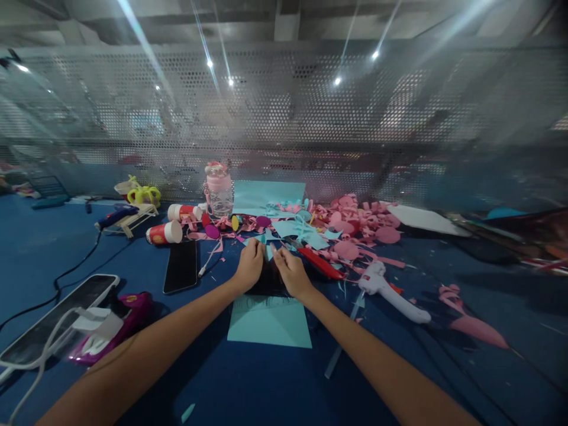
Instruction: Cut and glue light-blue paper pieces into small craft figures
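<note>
Both my hands meet at the middle of a blue table. My left hand (249, 264) and my right hand (290, 272) are closed in pinches on a small light-blue paper piece (268, 251) between them, over a dark patch. A light-blue sheet of paper (270, 322) lies just below my wrists. Red-handled scissors (320, 264) lie right of my right hand. A white glue gun (390, 291) rests further right.
Pink and blue paper scraps (350, 228) pile up behind. A pink bottle (219, 189), two glue tubes (165, 232), a black phone (181, 266), a second phone with a cable (57, 316) and a magenta object (113, 331) sit left. Perforated metal screen behind.
</note>
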`<state>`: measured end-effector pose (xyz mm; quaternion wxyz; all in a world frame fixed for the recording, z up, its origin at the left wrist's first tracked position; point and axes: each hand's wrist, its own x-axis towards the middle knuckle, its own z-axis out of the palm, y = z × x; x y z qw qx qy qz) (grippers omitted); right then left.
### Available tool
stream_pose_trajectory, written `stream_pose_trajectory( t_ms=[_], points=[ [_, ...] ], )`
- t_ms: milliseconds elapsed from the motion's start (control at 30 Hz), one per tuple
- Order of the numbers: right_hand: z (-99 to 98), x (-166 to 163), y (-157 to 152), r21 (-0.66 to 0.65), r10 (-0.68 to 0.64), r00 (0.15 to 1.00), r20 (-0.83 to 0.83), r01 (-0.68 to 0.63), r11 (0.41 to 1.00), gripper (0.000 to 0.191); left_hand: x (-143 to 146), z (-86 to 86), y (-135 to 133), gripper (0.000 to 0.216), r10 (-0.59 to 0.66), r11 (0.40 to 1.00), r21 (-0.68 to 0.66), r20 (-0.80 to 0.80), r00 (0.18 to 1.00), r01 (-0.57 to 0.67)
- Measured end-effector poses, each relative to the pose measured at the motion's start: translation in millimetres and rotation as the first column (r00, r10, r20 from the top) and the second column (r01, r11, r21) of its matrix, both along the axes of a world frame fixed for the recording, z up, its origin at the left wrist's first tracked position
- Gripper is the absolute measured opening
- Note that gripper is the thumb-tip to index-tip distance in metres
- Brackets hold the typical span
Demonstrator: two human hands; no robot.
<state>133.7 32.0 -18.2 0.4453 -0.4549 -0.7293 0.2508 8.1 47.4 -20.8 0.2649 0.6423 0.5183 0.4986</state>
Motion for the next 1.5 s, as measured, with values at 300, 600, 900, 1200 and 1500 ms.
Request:
stream_pose_trajectory(
  t_ms=[300, 600, 900, 1200, 1500],
  points=[
    [0.1, 1, 8, -0.13, 0.057, 0.974, -0.218, -0.087, 0.988, 0.033, -8, 2.1, -1, 0.02, -0.112, 0.977, 0.143, -0.298, 0.948, 0.16],
    [6.1, 12, 14, -0.266, 0.135, 0.927, -0.349, -0.237, 0.934, 0.033, -16, -0.4, 5, 0.026, -0.072, 0.961, 0.176, -0.59, 0.804, 0.215],
    [8.9, 9, 9, -0.199, 0.086, 0.943, -0.321, -0.156, 0.967, 0.031, -11, 2.1, 0, 0.024, 0.021, 0.975, 0.19, -0.607, 0.794, 0.119],
    [4.3, -11, -3, -0.079, -0.113, 0.937, -0.33, 0.092, 0.993, 0.026, -6, -5.0, -1, 0.018, 0.106, 0.974, 0.224, -0.538, 0.836, 0.02],
    [8.3, -1, 1, 0.062, -0.064, 0.993, -0.096, 0.07, 0.996, 0.029, -5, 2.1, -4, 0.026, -0.126, 0.982, 0.121, -0.176, 0.976, 0.148]
  ],
)
